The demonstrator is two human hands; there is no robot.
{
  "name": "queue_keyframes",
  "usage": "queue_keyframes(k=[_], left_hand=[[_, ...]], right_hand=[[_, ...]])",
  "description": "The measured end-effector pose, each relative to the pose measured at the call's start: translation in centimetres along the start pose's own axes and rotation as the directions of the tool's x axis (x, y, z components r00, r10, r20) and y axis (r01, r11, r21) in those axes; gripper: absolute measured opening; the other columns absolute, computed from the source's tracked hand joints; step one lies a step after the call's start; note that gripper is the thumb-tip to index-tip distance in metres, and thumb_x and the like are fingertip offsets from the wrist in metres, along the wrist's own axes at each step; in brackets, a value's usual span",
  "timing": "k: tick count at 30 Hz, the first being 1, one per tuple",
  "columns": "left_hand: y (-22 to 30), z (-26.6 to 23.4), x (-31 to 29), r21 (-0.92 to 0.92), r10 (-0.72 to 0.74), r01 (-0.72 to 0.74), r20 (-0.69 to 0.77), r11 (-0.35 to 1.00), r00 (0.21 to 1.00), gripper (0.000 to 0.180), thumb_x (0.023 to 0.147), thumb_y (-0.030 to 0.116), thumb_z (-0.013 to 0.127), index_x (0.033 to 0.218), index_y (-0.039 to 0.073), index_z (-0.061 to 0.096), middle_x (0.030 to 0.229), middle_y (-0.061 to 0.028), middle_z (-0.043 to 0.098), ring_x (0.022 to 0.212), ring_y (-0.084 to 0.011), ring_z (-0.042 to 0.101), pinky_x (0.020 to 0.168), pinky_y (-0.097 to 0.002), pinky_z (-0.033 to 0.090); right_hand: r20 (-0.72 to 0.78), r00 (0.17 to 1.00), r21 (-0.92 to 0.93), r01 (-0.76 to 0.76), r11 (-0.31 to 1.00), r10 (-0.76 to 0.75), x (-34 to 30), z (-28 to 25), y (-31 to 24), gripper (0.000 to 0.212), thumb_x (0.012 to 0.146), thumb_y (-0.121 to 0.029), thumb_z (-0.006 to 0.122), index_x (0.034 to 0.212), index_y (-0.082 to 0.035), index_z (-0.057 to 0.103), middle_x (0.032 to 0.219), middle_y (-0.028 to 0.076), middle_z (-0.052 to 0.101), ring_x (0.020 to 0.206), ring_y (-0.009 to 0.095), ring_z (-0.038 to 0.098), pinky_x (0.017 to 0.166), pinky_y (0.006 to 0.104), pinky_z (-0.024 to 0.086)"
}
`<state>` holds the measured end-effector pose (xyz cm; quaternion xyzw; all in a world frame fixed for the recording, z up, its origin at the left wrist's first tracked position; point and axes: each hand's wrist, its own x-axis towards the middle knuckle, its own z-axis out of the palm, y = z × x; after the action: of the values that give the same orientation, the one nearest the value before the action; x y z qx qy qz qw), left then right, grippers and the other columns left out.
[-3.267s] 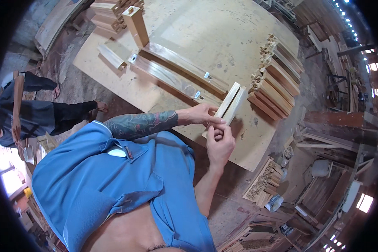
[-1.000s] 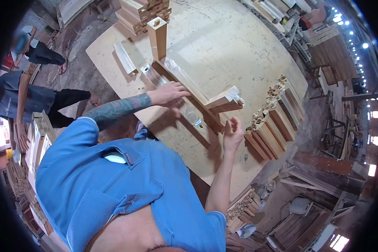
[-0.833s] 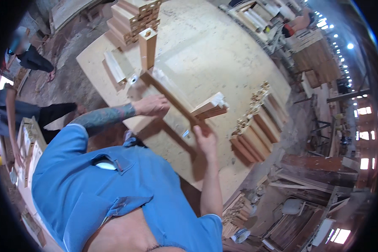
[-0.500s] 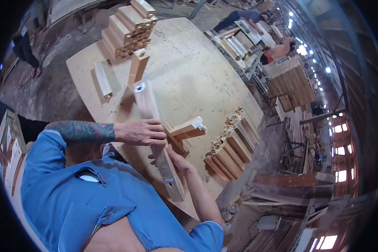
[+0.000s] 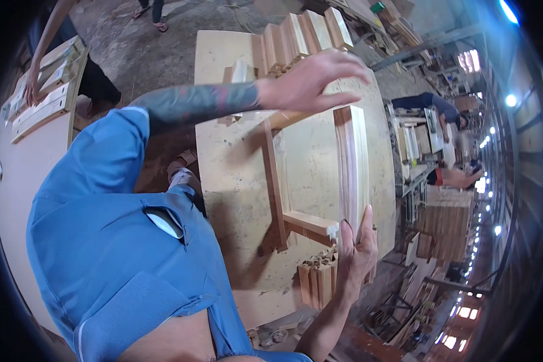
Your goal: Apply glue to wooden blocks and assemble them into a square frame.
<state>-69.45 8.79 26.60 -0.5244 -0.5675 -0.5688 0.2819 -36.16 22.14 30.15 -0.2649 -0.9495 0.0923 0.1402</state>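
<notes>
A long pale wooden bar [image 5: 352, 166] is held up over the table, its square end grain at the far end. My right hand [image 5: 357, 250] grips its near end, thumb on one side and fingers on the other. Just beyond the far end, my left hand [image 5: 314, 81] has its fingers stretched out, holding nothing; its edge is slightly blurred. Left of the bar, a wooden rail [image 5: 276, 187] rests on the table, with a short crosspiece [image 5: 311, 224] joined at its near end. Another piece [image 5: 289, 119] stands at its far end, partly hidden under my left hand.
The pale worktable [image 5: 241, 241] carries stacked wooden pieces [image 5: 304, 36] at its far edge and another stack [image 5: 320, 280] near my right wrist. At the left, another person's hand [image 5: 31, 90] is on wooden parts on a second table [image 5: 18, 181]. More people work at the right.
My left hand has let go of the bar and moved to beyond its far end. The bar has turned and moved right, now in my right hand alone. The view has rotated.
</notes>
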Motion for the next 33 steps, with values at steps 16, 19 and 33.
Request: queue_keyframes(k=[16,19,33], left_hand=[[-6.3,6.6,6.8,0.057,-0.281,0.324,0.652,0.944,0.704,0.060,0.094,0.060,0.049,0.113,0.007,0.068,0.112,-0.0184,0.067,0.109,-0.0362,0.061,0.092,-0.0438,0.048],[-8.4,9.0,4.5,0.110,-0.344,0.392,0.727,0.913,0.595,0.066,0.094,0.064,0.043,0.116,0.006,0.067,0.116,-0.0209,0.065,0.112,-0.0375,0.060,0.094,-0.0453,0.047],[-8.6,11.4,3.1,0.330,-0.384,0.204,0.857,0.921,0.343,0.066,0.099,0.060,0.034,0.124,0.005,0.061,0.119,-0.0192,0.065,0.111,-0.0369,0.060,0.095,-0.0448,0.047]], right_hand=[[0.027,0.989,-0.301,0.145,0.943,-0.144,5.1,5.1,-1.5,0.065,0.083,-0.039,0.074,0.141,-0.018,0.053,0.070,0.010,0.055,0.065,0.025,0.057,0.058,0.0404,0.046],[0.002,0.981,-0.280,0.187,0.942,-0.194,5.6,5.4,-1.3,0.066,0.082,-0.039,0.075,0.140,-0.019,0.054,0.070,0.010,0.054,0.064,0.025,0.057,0.055,0.0396,0.045],[0.024,0.998,-0.264,0.058,0.963,-0.053,4.7,4.0,-1.3,0.064,0.084,-0.054,0.065,0.139,-0.024,0.055,0.087,0.013,0.064,0.078,0.030,0.064,0.067,0.0412,0.051]])
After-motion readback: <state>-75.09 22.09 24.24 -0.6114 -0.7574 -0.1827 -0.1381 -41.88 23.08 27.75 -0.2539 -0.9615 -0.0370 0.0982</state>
